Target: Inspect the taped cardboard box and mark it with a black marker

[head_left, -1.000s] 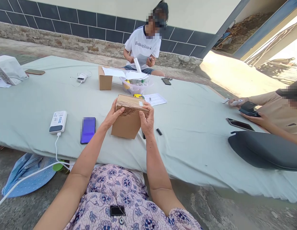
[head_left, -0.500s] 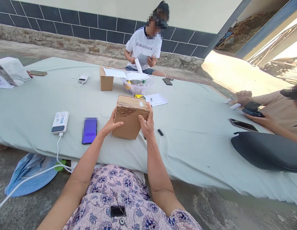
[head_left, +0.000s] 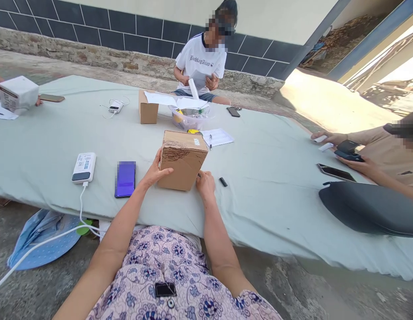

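Observation:
A brown cardboard box [head_left: 183, 159] stands on the pale green padded surface [head_left: 266, 178] in front of me. My left hand [head_left: 155, 171] presses against the box's left side, fingers laid on the cardboard. My right hand [head_left: 205, 183] rests low at the box's right bottom corner, fingers curled around a small dark thing I cannot make out. A small black object [head_left: 223, 182] lies on the cloth just right of my right hand.
A purple phone [head_left: 125, 178] and a white power bank [head_left: 83, 168] with cable lie to the left. Behind the box are a second cardboard box [head_left: 148, 109], a plastic tub [head_left: 190, 118] and papers [head_left: 217, 137]. One person sits opposite, another's hands hold devices at right [head_left: 348, 151].
My right hand slid from the box's top right edge down to its bottom corner on the cloth. My left hand dropped from the top edge to the box's side.

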The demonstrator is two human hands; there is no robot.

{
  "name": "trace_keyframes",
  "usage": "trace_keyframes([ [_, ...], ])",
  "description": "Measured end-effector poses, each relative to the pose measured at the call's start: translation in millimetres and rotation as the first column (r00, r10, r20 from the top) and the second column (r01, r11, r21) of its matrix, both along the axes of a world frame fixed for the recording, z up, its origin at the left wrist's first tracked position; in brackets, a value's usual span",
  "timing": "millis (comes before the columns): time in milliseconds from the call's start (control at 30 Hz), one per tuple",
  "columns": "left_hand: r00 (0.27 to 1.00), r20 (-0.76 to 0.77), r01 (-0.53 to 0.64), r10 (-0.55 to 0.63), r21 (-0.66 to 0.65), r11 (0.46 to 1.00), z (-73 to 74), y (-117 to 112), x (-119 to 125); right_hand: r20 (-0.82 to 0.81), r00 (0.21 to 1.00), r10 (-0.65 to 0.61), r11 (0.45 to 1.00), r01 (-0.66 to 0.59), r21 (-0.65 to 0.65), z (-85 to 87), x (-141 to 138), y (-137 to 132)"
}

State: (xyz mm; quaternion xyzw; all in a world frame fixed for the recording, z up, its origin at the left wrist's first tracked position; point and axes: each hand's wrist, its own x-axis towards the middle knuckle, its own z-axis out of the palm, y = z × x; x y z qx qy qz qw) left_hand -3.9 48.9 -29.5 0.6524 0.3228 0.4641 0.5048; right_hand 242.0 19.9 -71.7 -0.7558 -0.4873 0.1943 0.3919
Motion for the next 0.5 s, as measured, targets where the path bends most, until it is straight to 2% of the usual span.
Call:
trace_keyframes([
  [133,1.0,0.003,0.013,-0.013,-0.019,1.0,-3.2,1,1,-0.155,0.986,-0.065,0.99,0.083,0.113,1.9,4,1],
  [267,0.999,0.031,0.023,-0.021,-0.069,0.997,-2.3,-1,1,-0.344,0.937,-0.063,0.948,0.164,0.272,21.0,8,-9],
  [300,0.999,0.033,0.024,-0.022,-0.077,0.997,-1.7,-2,1,-0.405,0.914,-0.026,0.929,0.172,0.328,29.4,7,-14],
  [367,0.999,0.036,0.028,-0.024,-0.089,0.996,-0.5,-3,1,-0.62,0.748,0.237,0.814,0.195,0.547,49.5,2,-27],
  [433,0.999,0.042,0.028,-0.024,-0.093,0.995,0.0,-3,1,-0.597,0.665,0.45,0.729,0.113,0.675,70.7,-9,-42],
  [500,0.998,0.053,0.029,-0.024,-0.098,0.995,0.2,-3,2,-0.516,0.656,0.551,0.68,0.005,0.733,88.4,-27,-54],
])
